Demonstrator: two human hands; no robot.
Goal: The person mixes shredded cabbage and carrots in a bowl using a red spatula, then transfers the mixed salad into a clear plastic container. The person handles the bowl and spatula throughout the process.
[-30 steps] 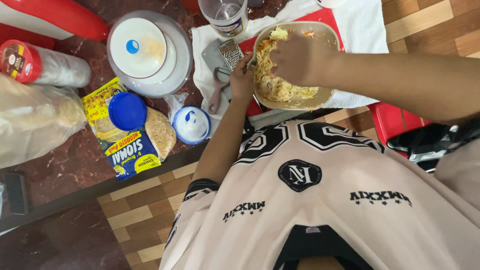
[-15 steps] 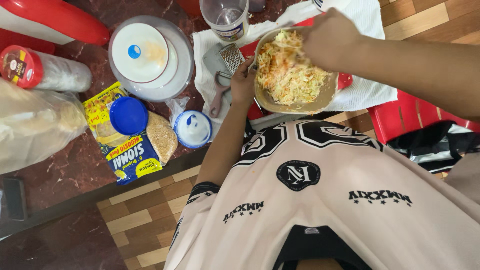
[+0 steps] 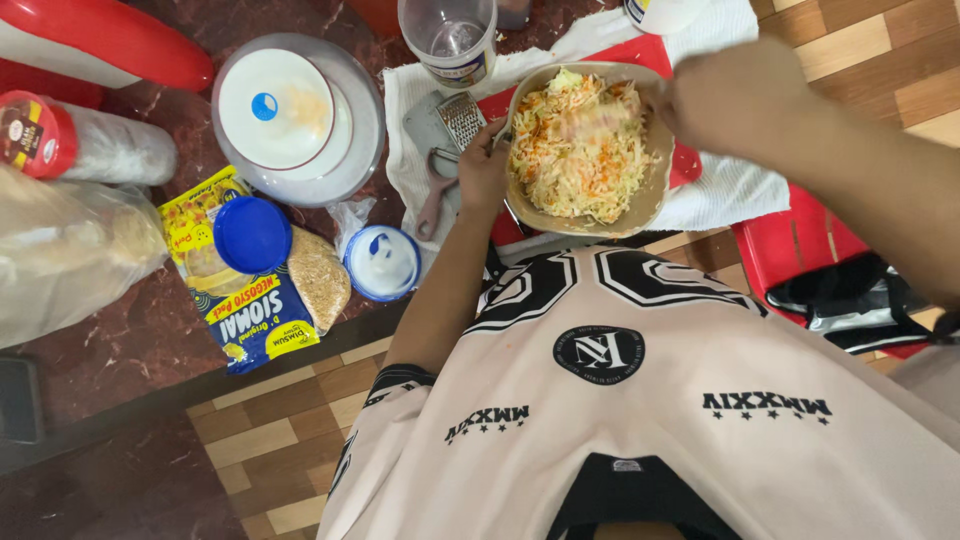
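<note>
A tan bowl (image 3: pixel 650 205) of shredded cabbage and carrot (image 3: pixel 575 165) rests on a red board at the counter's edge. My left hand (image 3: pixel 482 170) grips the bowl's left rim. My right hand (image 3: pixel 740 100) hovers over the bowl's far right rim, with its fingers curled toward the shreds. The fingertips are motion-blurred, so what they hold is unclear.
A metal grater (image 3: pixel 462 118) and a peeler (image 3: pixel 435 190) lie on a white towel (image 3: pixel 410 90) beside the bowl. A clear cup (image 3: pixel 455 40) stands behind. To the left are a white lidded container (image 3: pixel 290 110), a blue lid (image 3: pixel 252 233), a yellow-blue packet (image 3: pixel 255 315), a small tub (image 3: pixel 382 262) and a red-capped bottle (image 3: pixel 70 145).
My right hand has lifted out of the shredded mix and moved to the bowl's far right rim. The left hand has stayed on the rim.
</note>
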